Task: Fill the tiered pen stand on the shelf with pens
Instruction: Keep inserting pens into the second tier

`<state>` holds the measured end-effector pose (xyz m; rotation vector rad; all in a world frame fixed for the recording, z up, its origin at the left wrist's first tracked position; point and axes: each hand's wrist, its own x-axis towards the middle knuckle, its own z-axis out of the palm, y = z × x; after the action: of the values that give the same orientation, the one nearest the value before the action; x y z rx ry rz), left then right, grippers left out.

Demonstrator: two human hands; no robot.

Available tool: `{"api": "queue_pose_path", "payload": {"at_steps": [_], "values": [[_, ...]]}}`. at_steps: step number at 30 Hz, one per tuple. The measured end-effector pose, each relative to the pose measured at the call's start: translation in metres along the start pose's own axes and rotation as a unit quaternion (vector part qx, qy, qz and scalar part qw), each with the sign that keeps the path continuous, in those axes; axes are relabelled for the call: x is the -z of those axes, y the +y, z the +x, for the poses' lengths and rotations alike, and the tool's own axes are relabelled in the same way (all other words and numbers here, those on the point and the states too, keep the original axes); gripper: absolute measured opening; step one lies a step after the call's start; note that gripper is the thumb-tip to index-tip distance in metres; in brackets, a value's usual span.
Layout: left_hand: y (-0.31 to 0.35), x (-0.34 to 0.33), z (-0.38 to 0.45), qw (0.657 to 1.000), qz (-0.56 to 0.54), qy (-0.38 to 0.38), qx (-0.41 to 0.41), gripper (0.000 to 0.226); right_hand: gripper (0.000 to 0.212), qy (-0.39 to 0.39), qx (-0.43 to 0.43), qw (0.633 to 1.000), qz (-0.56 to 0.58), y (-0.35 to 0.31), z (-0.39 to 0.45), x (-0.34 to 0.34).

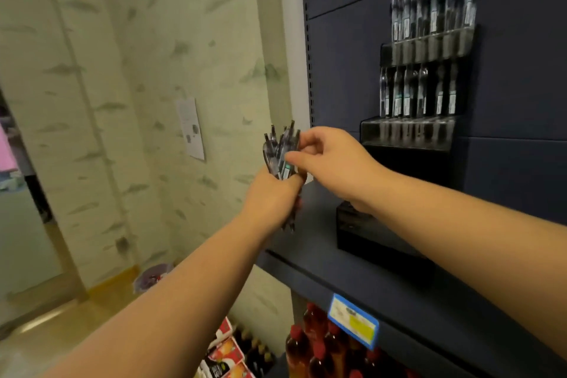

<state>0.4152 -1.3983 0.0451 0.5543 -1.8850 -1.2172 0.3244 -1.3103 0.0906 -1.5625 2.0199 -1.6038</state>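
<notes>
A bundle of pens (281, 159) stands nearly upright in the left hand (271, 196), long axes running up and down with a slight fan at the top, clip ends uppermost and the tips poking out below the fist. The left hand is clenched round the middle of the bundle, held in the air just off the front left corner of the shelf (399, 291). One pen in the bundle carries a small white and green label, too blurred to read. The right hand (331, 163) reaches across from the right, its thumb and forefinger pinching the upper part of a pen in the bundle, the other fingers curled loosely behind. Further right, well apart from both hands, the tiered pen stand (408, 138) sits on the shelf against the dark blue back panel (521, 70). Its top two tiers already hold rows of pens (432, 21) standing upright, each with a pale label strip whose writing cannot be made out; the lower black tiers are partly hidden by the right forearm. On the shelf's front edge hangs a blue price tag (352, 321) with a yellow patch, its print unreadable. Below the shelf stand bottles with red caps (316, 347) and, to their left, cartons (225, 353) with orange and white print. To the left is a pale green wall (122, 70) with a leaf pattern and a white notice (190, 129) stuck to it, illegible.
</notes>
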Motion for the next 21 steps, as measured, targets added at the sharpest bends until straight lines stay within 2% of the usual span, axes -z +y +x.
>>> {"api": "queue_pose_path", "payload": {"at_steps": [5,9,13,16,21], "values": [[-0.007,-0.002,0.042,0.998,-0.049,-0.030,-0.026,0.019,0.017,0.022,-0.009,1.000,-0.017,0.001,0.031,-0.004],[-0.013,-0.015,0.077,0.994,-0.079,-0.064,-0.052,0.012,0.013,0.089,-0.002,0.996,0.023,0.011,0.050,0.001],[-0.026,-0.028,0.106,0.976,-0.159,-0.138,-0.054,0.018,0.025,0.162,-0.033,0.984,0.071,0.021,0.063,0.009],[-0.035,-0.032,0.125,0.946,-0.238,-0.216,-0.045,0.010,0.025,0.199,-0.042,0.977,0.070,0.023,0.070,0.010],[-0.040,-0.042,0.161,0.842,-0.372,-0.391,0.004,0.023,0.024,0.262,-0.047,0.962,0.064,0.025,0.079,0.016]]}}
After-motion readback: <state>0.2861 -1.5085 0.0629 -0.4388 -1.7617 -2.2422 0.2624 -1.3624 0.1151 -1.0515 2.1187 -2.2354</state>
